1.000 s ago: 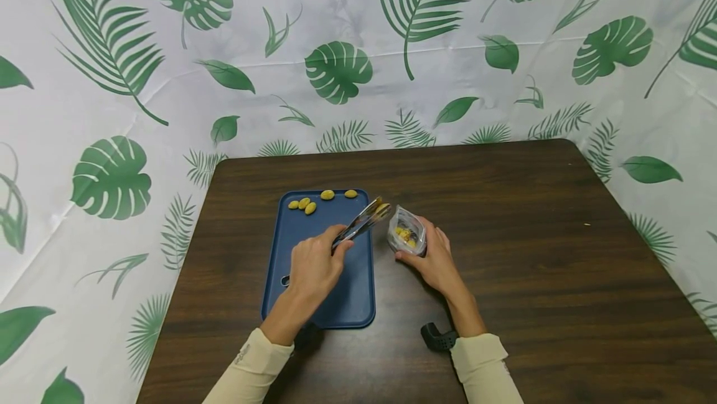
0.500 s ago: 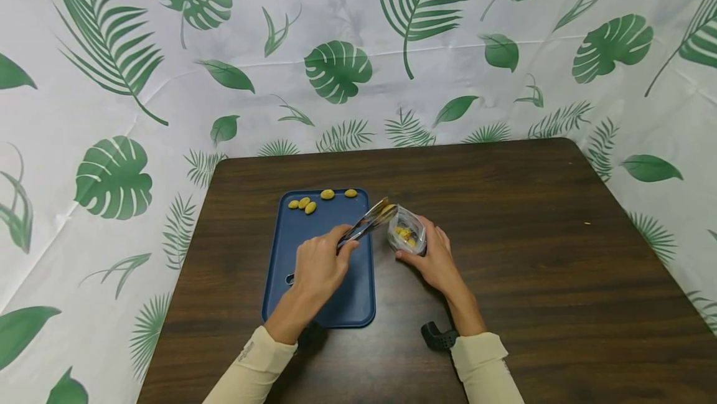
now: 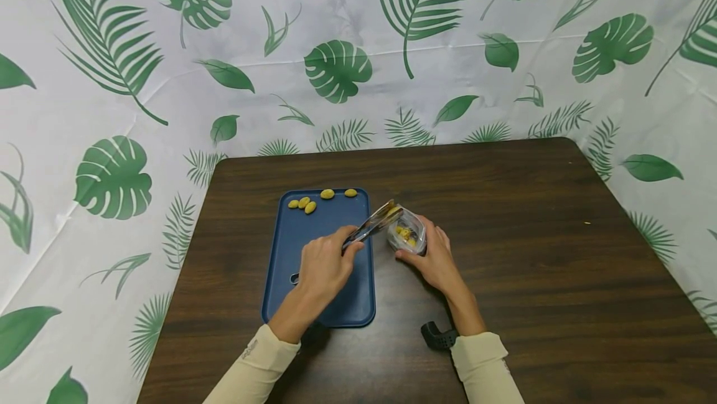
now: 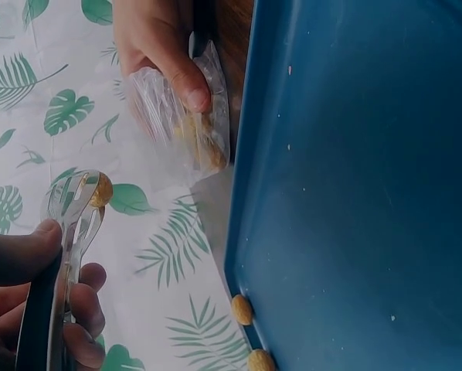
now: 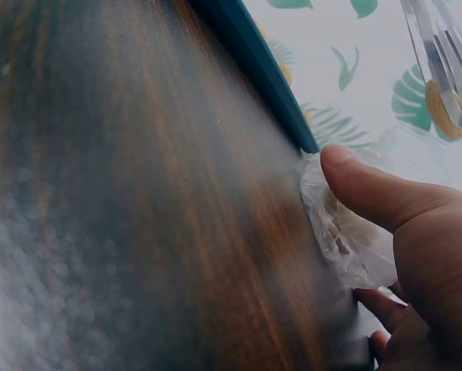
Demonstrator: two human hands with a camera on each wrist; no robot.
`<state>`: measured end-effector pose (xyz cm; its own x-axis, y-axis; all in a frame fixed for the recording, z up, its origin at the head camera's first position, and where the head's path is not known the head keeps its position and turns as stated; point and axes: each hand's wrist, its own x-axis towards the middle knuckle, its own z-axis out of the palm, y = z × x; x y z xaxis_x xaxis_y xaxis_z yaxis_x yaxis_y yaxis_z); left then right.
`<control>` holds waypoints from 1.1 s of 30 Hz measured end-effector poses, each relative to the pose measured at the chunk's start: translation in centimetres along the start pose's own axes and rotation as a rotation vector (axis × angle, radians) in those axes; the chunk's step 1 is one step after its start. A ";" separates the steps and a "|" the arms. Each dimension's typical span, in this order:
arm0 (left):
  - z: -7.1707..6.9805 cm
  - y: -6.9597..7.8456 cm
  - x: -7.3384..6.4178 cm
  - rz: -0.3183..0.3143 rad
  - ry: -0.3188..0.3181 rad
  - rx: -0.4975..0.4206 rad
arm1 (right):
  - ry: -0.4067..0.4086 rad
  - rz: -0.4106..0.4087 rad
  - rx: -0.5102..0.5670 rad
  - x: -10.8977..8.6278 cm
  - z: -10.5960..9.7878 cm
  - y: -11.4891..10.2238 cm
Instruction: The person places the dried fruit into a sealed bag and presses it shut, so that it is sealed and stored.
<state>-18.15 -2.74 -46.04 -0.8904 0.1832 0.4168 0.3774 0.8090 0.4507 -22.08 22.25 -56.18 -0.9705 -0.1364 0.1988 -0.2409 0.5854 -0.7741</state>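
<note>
My left hand (image 3: pixel 325 267) grips metal tongs (image 3: pixel 366 228) over the right side of a blue tray (image 3: pixel 350 304). Pinched between the tong tips is a yellow-brown oval piece (image 4: pixel 102 190), much like a nut. The tips overlap the mouth of a clear plastic bag (image 4: pixel 157 116) in the head view, level with its far left rim. With thumb and fingers around its side, my right hand (image 3: pixel 439 264) holds this bag upright and open beside the tray. Several yellow pieces (image 3: pixel 406 234) lie inside. In the right wrist view the thumb presses the bag's wall; its bottom is partly hidden.
Several more yellow oval pieces (image 3: pixel 310 208) lie along the tray's far end, with small crumbs on its surface in the left wrist view. The dark wooden table (image 3: pixel 532 254) reaches back to a leaf-print cloth (image 3: pixel 269 99). A small pale crumb (image 3: pixel 587 223) lies at right.
The left hand and tongs have moved right, bringing the held piece from beside the bag to over its mouth. My right hand and the bag have stayed in place.
</note>
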 end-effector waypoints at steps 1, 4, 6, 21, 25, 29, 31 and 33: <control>0.0 0.0 0.0 0.000 -0.005 -0.003 | 0.000 -0.001 0.000 0.0 0.0 0.0; 0.1 0.2 0.0 0.004 -0.017 -0.008 | 0.004 -0.005 0.001 0.0 0.0 0.1; 0.2 0.3 0.0 0.006 -0.023 -0.010 | 0.007 -0.007 0.002 -0.1 0.0 0.1; 0.7 0.8 0.0 0.049 -0.033 -0.017 | 0.001 -0.011 0.007 0.0 0.1 0.1; 0.8 0.9 0.1 0.054 -0.050 -0.023 | 0.003 -0.007 0.009 0.0 0.1 0.1; 0.9 1.0 0.2 0.055 -0.054 -0.028 | -0.006 0.015 0.018 -0.1 0.1 0.1; 0.9 1.1 0.2 0.059 -0.052 -0.027 | -0.011 0.027 0.019 -0.1 0.1 0.2; 1.0 1.1 0.2 0.062 -0.051 -0.025 | -0.014 0.033 0.015 -0.1 0.1 0.2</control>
<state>-18.17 -1.21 -46.20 -0.8768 0.2611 0.4038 0.4376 0.7813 0.4451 -22.09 22.33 -56.41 -0.9780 -0.1285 0.1641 -0.2084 0.5781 -0.7889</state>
